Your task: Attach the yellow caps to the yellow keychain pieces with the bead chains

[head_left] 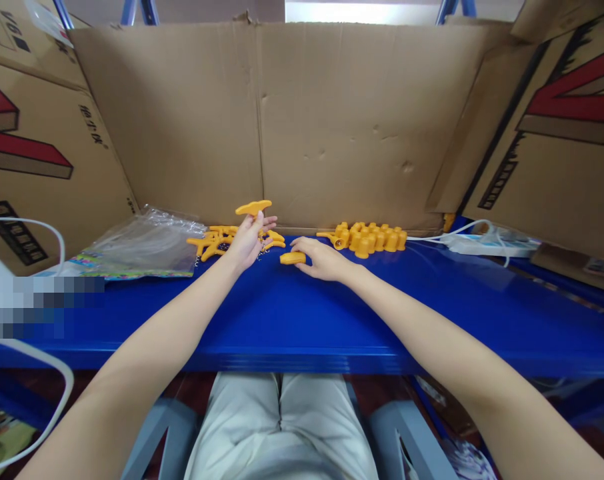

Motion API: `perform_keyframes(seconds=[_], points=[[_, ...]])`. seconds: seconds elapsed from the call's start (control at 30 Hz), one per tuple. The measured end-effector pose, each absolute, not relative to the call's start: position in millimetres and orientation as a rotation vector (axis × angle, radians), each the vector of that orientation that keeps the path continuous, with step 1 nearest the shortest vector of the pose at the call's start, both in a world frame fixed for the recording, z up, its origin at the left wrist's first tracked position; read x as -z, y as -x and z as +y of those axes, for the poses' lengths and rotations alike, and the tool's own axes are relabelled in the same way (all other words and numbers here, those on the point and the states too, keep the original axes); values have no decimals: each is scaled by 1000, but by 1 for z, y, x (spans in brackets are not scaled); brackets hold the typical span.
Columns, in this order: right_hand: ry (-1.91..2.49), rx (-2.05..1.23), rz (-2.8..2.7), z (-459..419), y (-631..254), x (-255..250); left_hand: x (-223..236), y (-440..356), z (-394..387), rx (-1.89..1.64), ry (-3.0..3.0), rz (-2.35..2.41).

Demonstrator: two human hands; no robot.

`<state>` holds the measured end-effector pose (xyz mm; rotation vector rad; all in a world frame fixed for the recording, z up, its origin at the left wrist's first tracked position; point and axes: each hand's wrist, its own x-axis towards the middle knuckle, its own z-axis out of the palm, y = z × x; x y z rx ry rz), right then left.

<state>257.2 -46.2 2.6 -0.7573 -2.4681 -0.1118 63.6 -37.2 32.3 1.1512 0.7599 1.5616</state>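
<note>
My left hand [251,239] is raised above the blue table, its thumb and fingers pinching a yellow T-shaped handle [253,207]. Beneath and behind that hand lies a loose pile of similar yellow handles [215,243], with small dark metal bits among them. My right hand [321,259] is low over the table, fingers closed on a rounded yellow plastic piece [293,258]; its far end is hidden by the fingers. Just right of this hand, a cluster of yellow cup-shaped parts [377,239] stands on the table, with a long-stemmed one at its left end.
Clear plastic bags [147,240] lie left of the handle pile. Tall cardboard [362,120] walls off the back and both sides. A white power strip [492,245] with cables sits at the right. The blue table's front edge [302,360] runs above my lap.
</note>
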Motion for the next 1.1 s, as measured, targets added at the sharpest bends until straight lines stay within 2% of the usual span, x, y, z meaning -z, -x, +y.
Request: perform_keyframes(seconds=[0.2,0.47,0.8,1.1], points=[[606,48,-2517,-54,-242,1,-34,-71,-46,-1504,-1169,614],[683,-38,-2509,-47,-230,17,-23,-78,-43,-1488,-1214,575],[665,129,-2626,-62,-220,13,-18,-78,-40,-1486,-1351,611],[718,134,-2610,-56,-211,16,-24,-79,-46,-1502,-1399,701]])
